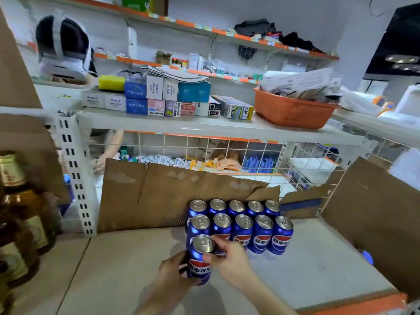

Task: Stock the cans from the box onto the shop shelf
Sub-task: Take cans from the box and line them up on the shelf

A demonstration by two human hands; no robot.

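Several blue cola cans (pixel 243 223) stand in two rows on the pale shop shelf (pixel 306 269), against a flattened cardboard sheet (pixel 159 196). One more blue can (pixel 201 258) stands upright in front of the left end of the rows. My left hand (pixel 173 272) grips its left side low down. My right hand (pixel 227 258) pinches it near the silver top rim from the right. A brown cardboard box flap (pixel 375 214) rises at the right; the inside of the box is hidden.
Amber bottles (pixel 20 212) stand at the left edge. A perforated white upright (pixel 75 173) is left of the cardboard. The shelf above holds small product boxes (pixel 168 98) and an orange basket (pixel 293 112). Another person's arm (pixel 109 148) shows behind the wire grid.
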